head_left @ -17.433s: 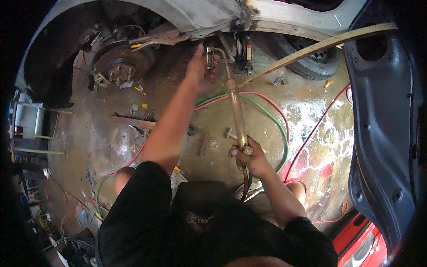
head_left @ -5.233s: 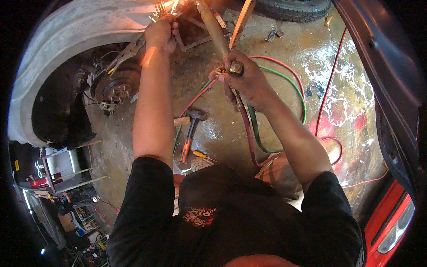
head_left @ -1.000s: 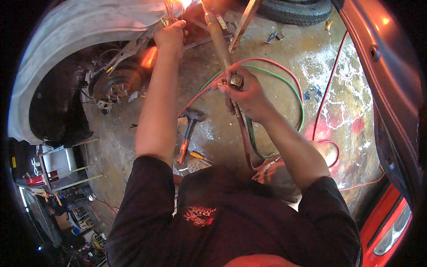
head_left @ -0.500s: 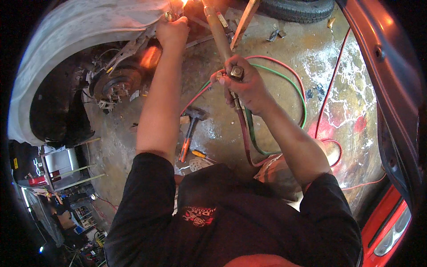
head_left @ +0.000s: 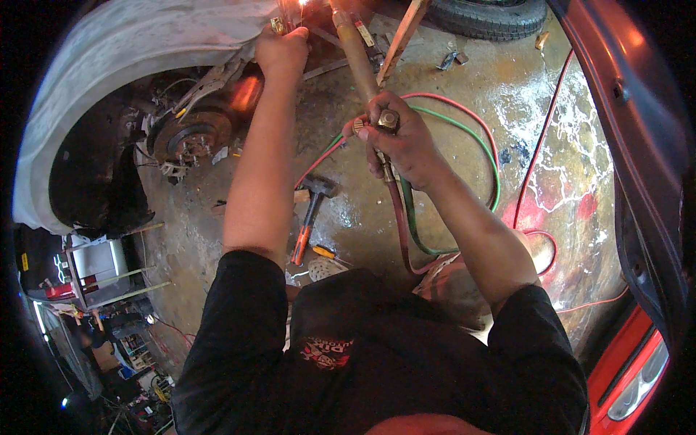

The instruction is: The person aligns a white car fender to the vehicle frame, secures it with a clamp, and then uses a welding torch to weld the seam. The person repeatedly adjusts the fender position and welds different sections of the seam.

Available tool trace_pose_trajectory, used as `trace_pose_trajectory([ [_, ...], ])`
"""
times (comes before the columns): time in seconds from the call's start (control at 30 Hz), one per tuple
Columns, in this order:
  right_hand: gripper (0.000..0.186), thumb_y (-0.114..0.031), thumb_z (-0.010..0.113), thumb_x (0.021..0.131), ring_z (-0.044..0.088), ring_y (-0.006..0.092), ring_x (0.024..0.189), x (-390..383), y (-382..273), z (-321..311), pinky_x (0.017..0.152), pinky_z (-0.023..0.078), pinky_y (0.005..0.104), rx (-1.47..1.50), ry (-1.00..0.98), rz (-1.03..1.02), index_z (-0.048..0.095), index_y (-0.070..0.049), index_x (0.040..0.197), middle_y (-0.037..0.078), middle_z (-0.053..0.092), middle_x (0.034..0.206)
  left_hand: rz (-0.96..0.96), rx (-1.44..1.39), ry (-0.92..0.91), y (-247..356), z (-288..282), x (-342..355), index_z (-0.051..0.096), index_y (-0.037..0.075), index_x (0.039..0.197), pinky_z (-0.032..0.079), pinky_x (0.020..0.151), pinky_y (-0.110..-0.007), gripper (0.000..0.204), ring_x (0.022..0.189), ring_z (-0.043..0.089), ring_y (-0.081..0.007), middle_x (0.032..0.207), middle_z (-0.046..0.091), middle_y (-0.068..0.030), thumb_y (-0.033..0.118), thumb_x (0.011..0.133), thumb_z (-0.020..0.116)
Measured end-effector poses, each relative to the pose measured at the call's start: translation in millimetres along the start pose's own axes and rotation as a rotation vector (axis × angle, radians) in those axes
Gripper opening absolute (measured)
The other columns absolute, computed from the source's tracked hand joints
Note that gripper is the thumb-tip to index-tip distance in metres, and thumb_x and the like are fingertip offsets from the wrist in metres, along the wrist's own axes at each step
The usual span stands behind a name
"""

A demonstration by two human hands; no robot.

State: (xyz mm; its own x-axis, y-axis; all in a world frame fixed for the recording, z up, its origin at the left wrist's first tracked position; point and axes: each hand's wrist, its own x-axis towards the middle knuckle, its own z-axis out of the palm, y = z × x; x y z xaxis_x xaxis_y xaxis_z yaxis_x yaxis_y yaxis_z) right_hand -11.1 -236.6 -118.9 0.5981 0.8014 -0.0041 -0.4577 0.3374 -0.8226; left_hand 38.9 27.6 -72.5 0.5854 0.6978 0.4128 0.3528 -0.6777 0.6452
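My right hand is wrapped round the brass handle of a gas welding torch, thumb and fingers by its valve knobs. A red hose and a green hose run down from the torch's rear end. At the top edge, my left hand is stretched out and closed beside the grey car fender. A small brass-coloured piece shows at its knuckles; what the fingers grip is too hidden to name. A bright orange-white glow with sparks burns just beyond that hand.
Below the fender sits a rusty brake disc. A hammer and a yellow-handled screwdriver lie on the wet floor. Hoses loop across it. A tyre lies far right, near a dark panel edge and a red car part.
The glow beyond my left hand has shifted slightly and now throws sparks. The view has tilted a little. Both hands keep their grips in nearly the same places.
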Motion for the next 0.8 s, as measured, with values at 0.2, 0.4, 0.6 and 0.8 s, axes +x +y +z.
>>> trace_pose_trajectory([
  [0.2,0.030,-0.016,0.073,0.097,0.061,0.0119,0.050,-0.2,2.1,-1.4,0.040,0.048,0.0296,0.014,-0.010,-0.002,0.044,-0.016,0.103,0.010,0.074,0.098,-0.062,-0.038,-0.020,15.5,-4.5,-6.5,0.069,-0.002,0.097,0.059,0.063,-0.039,0.023,0.065,0.074,-0.0239,0.079,0.074,-0.0131,0.011,0.080,0.079],
  [0.4,0.028,-0.014,0.071,0.097,0.061,0.0122,0.050,-1.3,1.8,0.5,0.039,0.048,0.0296,0.040,-0.014,-0.005,0.044,-0.016,0.103,0.012,0.074,0.100,-0.047,-0.065,-0.009,14.7,-7.1,-7.7,0.069,-0.002,0.099,0.059,0.063,-0.038,0.025,0.066,0.074,-0.0242,0.080,0.075,-0.0134,0.011,0.081,0.080],
  [0.6,0.027,-0.012,0.070,0.097,0.060,0.0120,0.049,-2.1,-0.7,2.2,0.039,0.048,0.0297,0.013,0.000,0.015,0.044,-0.015,0.103,0.012,0.073,0.101,-0.069,-0.014,-0.020,16.4,-8.2,-8.4,0.070,-0.002,0.101,0.059,0.067,-0.040,0.026,0.068,0.075,-0.0245,0.083,0.076,-0.0134,0.011,0.081,0.081],
  [0.8,0.027,-0.012,0.070,0.097,0.061,0.0120,0.049,-2.1,0.5,0.9,0.040,0.049,0.0297,0.025,-0.005,0.015,0.044,-0.015,0.104,0.013,0.074,0.102,-0.106,-0.027,-0.025,13.4,-4.9,-5.2,0.071,-0.001,0.102,0.059,0.070,-0.041,0.028,0.071,0.076,-0.0265,0.086,0.076,-0.0157,0.013,0.080,0.082],
])
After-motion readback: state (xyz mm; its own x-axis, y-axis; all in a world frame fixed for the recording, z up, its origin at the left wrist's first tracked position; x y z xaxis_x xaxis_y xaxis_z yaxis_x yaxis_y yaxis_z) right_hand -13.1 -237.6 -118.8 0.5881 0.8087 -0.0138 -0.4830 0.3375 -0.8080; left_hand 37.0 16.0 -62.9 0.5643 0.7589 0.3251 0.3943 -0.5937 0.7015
